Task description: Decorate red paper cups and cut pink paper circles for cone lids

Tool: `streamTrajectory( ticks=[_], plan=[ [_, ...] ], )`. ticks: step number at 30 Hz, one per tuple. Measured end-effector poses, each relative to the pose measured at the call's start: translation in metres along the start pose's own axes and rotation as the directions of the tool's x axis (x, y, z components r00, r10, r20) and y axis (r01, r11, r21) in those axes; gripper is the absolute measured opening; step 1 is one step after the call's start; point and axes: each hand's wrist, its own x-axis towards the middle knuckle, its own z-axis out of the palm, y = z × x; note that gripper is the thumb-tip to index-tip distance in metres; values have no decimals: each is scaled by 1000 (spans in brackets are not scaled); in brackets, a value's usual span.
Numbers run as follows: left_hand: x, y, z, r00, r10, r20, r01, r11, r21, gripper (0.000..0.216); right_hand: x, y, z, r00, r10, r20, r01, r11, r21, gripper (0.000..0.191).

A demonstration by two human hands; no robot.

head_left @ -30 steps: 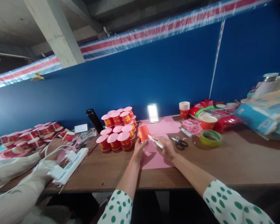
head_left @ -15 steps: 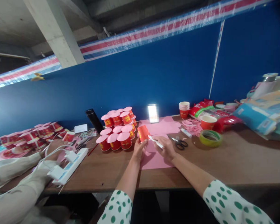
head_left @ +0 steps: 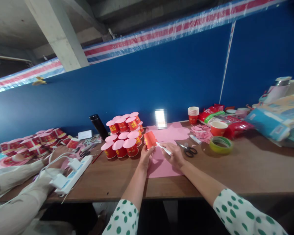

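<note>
The paper cup is orange-red with a yellow print on its left side, tilted above the pink paper. The left hand grasps it; the right hand grips a white tube, its narrow tip at the cup's right edge, contact too small to tell. Compared with a second ago, hands, cup and tube are almost exactly where they were

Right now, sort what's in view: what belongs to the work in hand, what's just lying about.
In the work, it seems:
red cup, in the left hand
white tube, in the right hand
pink paper

Probably just lying about:
black bottle
power strip
</note>
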Motion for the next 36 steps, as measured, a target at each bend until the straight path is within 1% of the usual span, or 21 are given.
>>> streamTrajectory(
  ticks=[9, 14, 24, 29, 36],
  plan=[
    [-2, 0, 2, 1000, 0, -4, 0, 1000, 7, 46, 0, 0, 0, 1000, 5, -8, -5, 1000, 7, 19],
    [0, -3, -2, 1000, 5, 26, -5, 1000, 9, 46, 0, 0, -1, 1000, 8, -3, -8, 1000, 6, 19],
    [4, -7, -7, 999, 13, 34, -14, 1000, 27, 45, 1, -1, -1, 1000, 12, -15, -12, 1000, 17, 20],
    [5, -7, -7, 999, 13, 40, -15, 999, 39, 45, 1, -1, -1, 1000, 8, -6, -8, 1000, 20, 20],
    [2, -4, -3, 1000, 13, 19, -14, 1000, 25, 44, 0, -2, -1, 1000, 2, -2, -2, 1000, 13, 20]
  ],
)
